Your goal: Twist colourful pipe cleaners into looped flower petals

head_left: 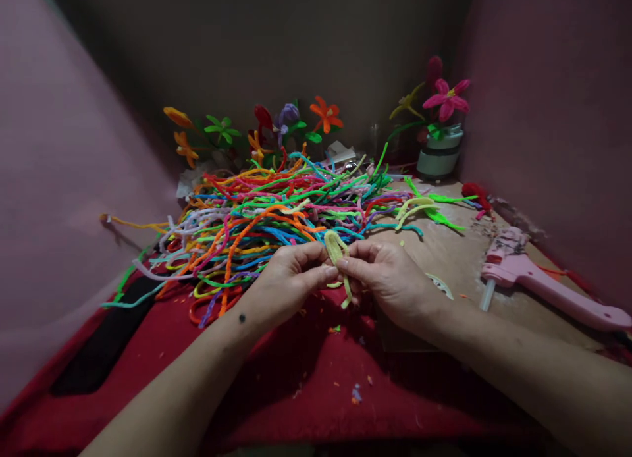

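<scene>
A pale yellow pipe cleaner (336, 246), bent into a narrow loop, is held between both hands over the front of the table. My left hand (299, 272) pinches its left side with thumb and forefinger. From the right, my right hand (380, 272) grips the lower part of the loop, and a loose end hangs below the fingers. The two thumbs nearly meet. Just behind my hands lies a big heap of pipe cleaners (266, 213) in many colours. Some of the right hand's fingers are hidden behind the pipe cleaner.
A pink glue gun (548, 279) lies on a cardboard sheet (454, 240) at the right. Pipe-cleaner flowers (326, 114) stand along the back, one group in a pale green pot (439, 157). A black flat object (103, 345) rests on the red cloth (276, 391), which has fluff scraps.
</scene>
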A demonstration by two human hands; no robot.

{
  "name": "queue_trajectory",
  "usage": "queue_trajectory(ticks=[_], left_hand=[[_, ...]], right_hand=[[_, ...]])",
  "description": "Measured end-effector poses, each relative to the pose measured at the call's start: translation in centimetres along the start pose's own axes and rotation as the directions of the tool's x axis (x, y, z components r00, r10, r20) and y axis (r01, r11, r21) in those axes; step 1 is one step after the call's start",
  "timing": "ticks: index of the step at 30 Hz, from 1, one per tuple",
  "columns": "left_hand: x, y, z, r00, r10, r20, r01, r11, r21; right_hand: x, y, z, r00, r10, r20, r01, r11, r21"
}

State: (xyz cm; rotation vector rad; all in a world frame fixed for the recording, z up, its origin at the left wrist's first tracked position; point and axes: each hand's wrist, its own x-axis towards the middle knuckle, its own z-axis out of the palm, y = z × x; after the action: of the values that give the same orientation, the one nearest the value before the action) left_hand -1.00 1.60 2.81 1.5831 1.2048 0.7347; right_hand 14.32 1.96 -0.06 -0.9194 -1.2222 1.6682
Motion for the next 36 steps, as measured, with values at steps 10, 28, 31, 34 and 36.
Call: queue_trajectory(ticks=[10,28,31,34,36], left_hand=[[0.3,-0.7,0.0,0.998,0.027,-0.048,-0.043,0.934,-0.356],[0.1,0.2,-0.1,0.981,0.188,-0.056,-0.172,0.959,0.224],[0.1,0.2,-0.2,0.984,0.172,-0.046,-0.161,0.97,0.182],[0.1,-0.1,-0.4,0.999,0.054,0.005,-0.054,0.998,-0.039],[0.2,-0.4,-0.6,1.0,0.001,0.029,0.004,0.986,-0.166]], right_hand=[[0.1,0.1,-0.1,0.991,0.062,0.119,-0.065,0.998,0.021],[0.2,0.7,-0.7,0.965,0.107,0.238,-0.116,0.993,0.025],[0.4,0.8,-0.9,0.95,0.107,0.294,-0.142,0.985,0.1],[0.5,0.8,-1.0,0.945,0.125,0.303,-0.174,0.974,0.143],[0.6,0.8,-1.0,0.943,0.165,0.289,-0.217,0.964,0.156]])
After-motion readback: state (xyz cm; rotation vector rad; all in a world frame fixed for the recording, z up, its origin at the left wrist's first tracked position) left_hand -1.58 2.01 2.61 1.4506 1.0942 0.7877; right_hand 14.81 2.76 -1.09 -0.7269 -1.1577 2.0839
